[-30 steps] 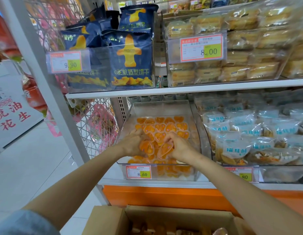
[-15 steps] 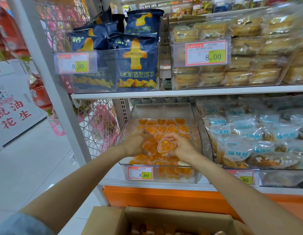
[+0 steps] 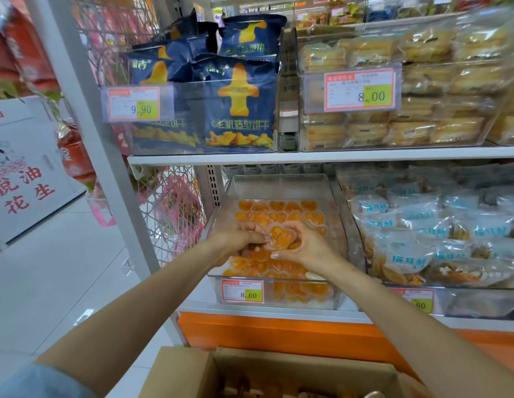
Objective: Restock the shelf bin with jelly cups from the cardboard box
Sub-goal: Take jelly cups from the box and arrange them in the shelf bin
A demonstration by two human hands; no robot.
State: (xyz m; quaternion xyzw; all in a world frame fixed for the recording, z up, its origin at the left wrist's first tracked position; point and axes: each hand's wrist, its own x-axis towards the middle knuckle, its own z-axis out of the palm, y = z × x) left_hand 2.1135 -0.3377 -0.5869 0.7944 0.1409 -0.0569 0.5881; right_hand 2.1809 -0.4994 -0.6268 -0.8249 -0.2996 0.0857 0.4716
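Orange heart-shaped plastic jelly cup (image 3: 279,238), low in the pile a second ago, is now pinched up between left hand (image 3: 239,239) and right hand (image 3: 307,248) over clear plastic shelf bin (image 3: 281,186), so probably still unplaced, brown cardboard box (image 3: 189,369) below.

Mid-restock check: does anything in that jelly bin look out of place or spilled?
One thing: a pale, whitish piece lies among the orange jelly cups near the front right of the shelf bin, just below the right hand. Too blurred to identify. Nothing looks spilled.
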